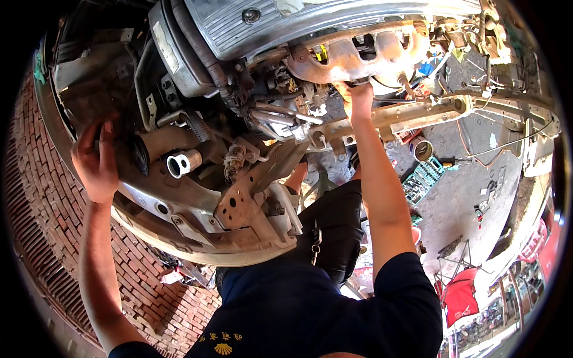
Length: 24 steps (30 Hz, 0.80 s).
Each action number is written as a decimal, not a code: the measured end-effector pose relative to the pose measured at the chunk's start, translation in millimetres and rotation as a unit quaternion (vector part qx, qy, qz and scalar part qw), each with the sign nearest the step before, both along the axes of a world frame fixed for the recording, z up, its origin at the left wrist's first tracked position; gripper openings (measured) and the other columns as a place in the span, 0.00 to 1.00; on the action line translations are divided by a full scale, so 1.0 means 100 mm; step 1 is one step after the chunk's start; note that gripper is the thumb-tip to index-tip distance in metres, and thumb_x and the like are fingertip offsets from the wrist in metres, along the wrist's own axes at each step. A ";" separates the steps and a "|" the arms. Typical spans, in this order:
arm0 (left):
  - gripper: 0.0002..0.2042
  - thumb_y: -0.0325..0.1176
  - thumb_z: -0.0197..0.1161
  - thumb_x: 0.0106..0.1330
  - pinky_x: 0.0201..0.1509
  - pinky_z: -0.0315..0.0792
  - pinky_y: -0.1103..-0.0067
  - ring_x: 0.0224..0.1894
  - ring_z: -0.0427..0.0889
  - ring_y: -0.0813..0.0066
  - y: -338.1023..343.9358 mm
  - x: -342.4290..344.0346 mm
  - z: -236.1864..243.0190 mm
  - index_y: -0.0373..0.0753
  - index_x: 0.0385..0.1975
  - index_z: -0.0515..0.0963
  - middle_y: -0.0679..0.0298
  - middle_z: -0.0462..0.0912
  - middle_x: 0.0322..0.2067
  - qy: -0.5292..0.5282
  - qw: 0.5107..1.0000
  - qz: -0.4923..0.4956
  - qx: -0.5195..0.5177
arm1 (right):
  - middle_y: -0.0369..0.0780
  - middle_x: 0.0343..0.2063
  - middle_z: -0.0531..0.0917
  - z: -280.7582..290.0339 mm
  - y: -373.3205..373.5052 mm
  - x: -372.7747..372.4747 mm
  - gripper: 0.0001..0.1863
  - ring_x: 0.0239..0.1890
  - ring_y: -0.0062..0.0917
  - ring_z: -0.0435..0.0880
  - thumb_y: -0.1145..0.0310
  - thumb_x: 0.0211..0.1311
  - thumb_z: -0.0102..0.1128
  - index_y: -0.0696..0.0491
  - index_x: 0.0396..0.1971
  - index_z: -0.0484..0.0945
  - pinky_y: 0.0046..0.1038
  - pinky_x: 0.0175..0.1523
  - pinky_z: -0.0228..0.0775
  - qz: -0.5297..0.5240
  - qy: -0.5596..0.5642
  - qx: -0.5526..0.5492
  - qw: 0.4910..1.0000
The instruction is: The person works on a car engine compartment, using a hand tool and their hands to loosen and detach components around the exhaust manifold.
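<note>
My left hand (97, 166) rests on the painted front edge of a car's engine bay, its fingers stretched out and slightly apart, holding nothing. Beside it are a wide round duct (161, 143) and a short silver pipe end (184, 163). My right hand (357, 100) reaches up to the underside of a rusty exhaust manifold (340, 59). The thumb side shows, but the other fingers are hidden, so any grip there cannot be made out. Above the manifold lies a ribbed grey engine cover (245, 27). My right forearm passes over the metal front crossmember (406, 116).
A teal tool tray (423, 181) and a round can (421, 149) stand on the grey floor (459, 206) at right. Farther right is a red folding chair (461, 296). The body's curved front edge (203, 255) is close to me; brick paving (57, 203) lies left.
</note>
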<state>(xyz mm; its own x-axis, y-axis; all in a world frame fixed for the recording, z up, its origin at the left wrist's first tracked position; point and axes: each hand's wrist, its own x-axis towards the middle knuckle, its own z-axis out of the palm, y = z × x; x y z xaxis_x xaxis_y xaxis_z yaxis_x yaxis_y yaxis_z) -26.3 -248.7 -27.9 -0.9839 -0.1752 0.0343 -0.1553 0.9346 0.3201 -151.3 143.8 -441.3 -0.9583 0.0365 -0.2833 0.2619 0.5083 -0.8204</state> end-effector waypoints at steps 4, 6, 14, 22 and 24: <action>0.12 0.29 0.54 0.78 0.51 0.72 0.81 0.42 0.78 0.80 -0.03 -0.01 -0.01 0.28 0.50 0.82 0.62 0.87 0.41 -0.002 1.000 -0.002 -0.005 | 0.43 0.37 0.85 -0.08 -0.12 0.06 0.27 0.37 0.25 0.78 0.65 0.51 0.83 0.67 0.42 0.77 0.30 0.47 0.73 -0.126 0.072 -0.225 0.964; 0.10 0.26 0.56 0.75 0.48 0.74 0.80 0.40 0.82 0.78 0.03 -0.03 -0.02 0.28 0.44 0.83 0.58 0.88 0.37 0.014 1.000 0.013 0.011 | 0.46 0.45 0.87 -0.05 -0.19 0.06 0.27 0.43 0.26 0.83 0.75 0.54 0.76 0.68 0.52 0.76 0.29 0.54 0.75 -0.145 0.058 -0.288 0.945; 0.10 0.24 0.54 0.75 0.49 0.75 0.80 0.41 0.83 0.77 0.03 -0.03 -0.02 0.27 0.46 0.82 0.59 0.88 0.40 0.025 0.999 0.007 0.033 | 0.42 0.39 0.87 -0.02 -0.02 0.06 0.21 0.39 0.23 0.83 0.82 0.53 0.62 0.66 0.50 0.75 0.26 0.49 0.76 -0.082 0.005 -0.333 0.939; 0.11 0.25 0.54 0.75 0.53 0.73 0.80 0.45 0.82 0.74 0.03 0.02 0.01 0.27 0.48 0.82 0.58 0.88 0.42 0.009 1.000 0.007 0.014 | 0.44 0.44 0.87 -0.01 -0.11 0.06 0.23 0.46 0.29 0.85 0.80 0.50 0.66 0.65 0.49 0.78 0.31 0.56 0.76 -0.075 0.008 -0.289 0.954; 0.12 0.26 0.54 0.75 0.53 0.74 0.78 0.45 0.83 0.73 0.02 0.02 -0.01 0.27 0.48 0.82 0.57 0.88 0.43 0.011 1.000 0.006 0.018 | 0.45 0.46 0.87 -0.08 -0.07 0.06 0.23 0.48 0.30 0.86 0.78 0.50 0.67 0.64 0.49 0.78 0.32 0.58 0.75 -0.032 0.043 -0.198 0.979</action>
